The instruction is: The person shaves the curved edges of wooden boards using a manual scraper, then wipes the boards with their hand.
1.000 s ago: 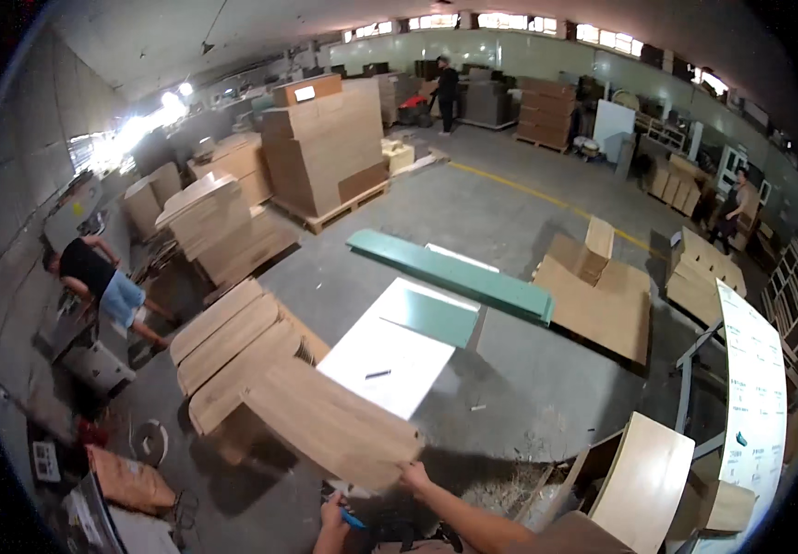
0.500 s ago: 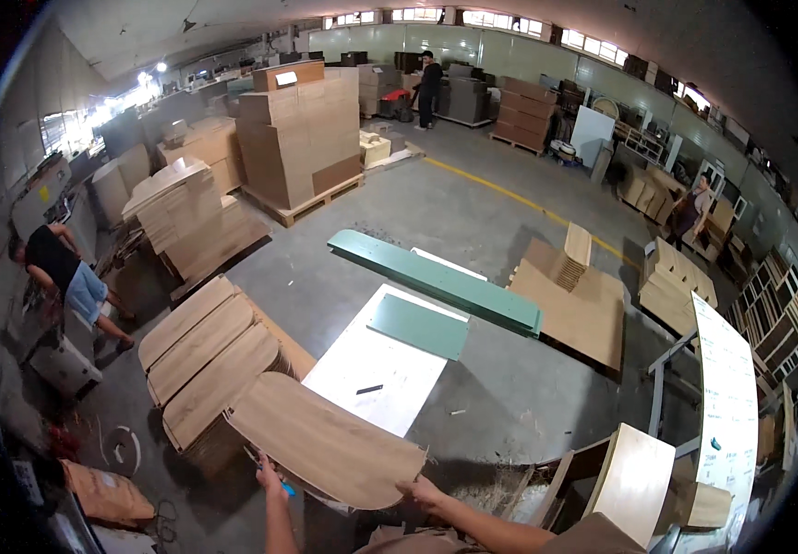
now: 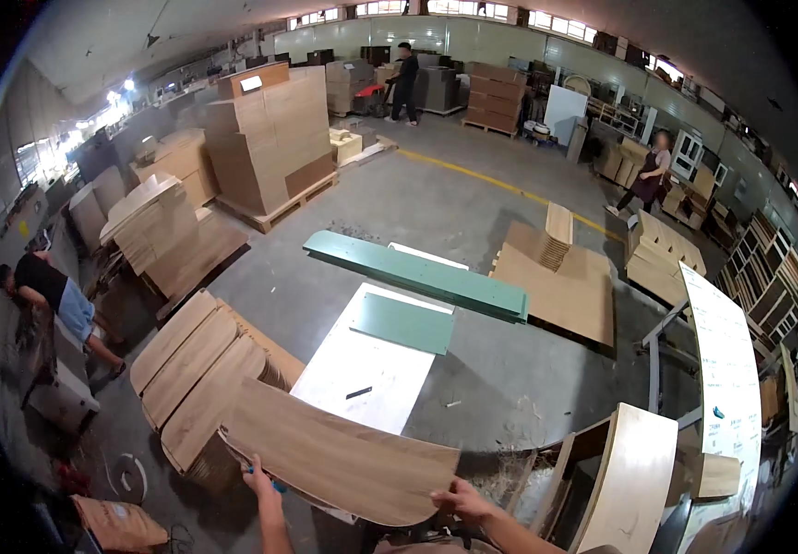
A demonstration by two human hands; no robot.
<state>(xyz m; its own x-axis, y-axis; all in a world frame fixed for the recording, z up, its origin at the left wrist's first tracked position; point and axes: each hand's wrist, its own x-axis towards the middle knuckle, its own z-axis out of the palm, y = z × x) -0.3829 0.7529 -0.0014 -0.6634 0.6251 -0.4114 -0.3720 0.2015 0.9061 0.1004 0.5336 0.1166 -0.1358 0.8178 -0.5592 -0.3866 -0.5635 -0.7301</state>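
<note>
In front of me is a long wood-grain board (image 3: 343,452) with rounded ends, tilted, its left part overlapping a stack of similar boards (image 3: 196,369). My left hand (image 3: 260,480) is closed at the board's near left edge. A small blue object (image 3: 278,486), perhaps a tool handle, shows by its fingers, mostly hidden. Holding the board's right end by its edge is my right hand (image 3: 465,504), its thumb and fingers pinched there. Beyond the board, a white panel (image 3: 385,369) carries a green panel (image 3: 403,323) and a small dark strip (image 3: 359,392).
A long green board (image 3: 417,274) lies farther off, beside a brown sheet (image 3: 593,286) with small stacked boards (image 3: 558,235). At right stand a pale curved panel (image 3: 634,480) and a whiteboard (image 3: 726,369). Other people are at left (image 3: 62,291), far back (image 3: 405,83) and right (image 3: 653,175).
The board's right end has swung right and toward me, with my right hand on it. The view has shifted slightly. At the right, a person has come into fuller view, walking.
</note>
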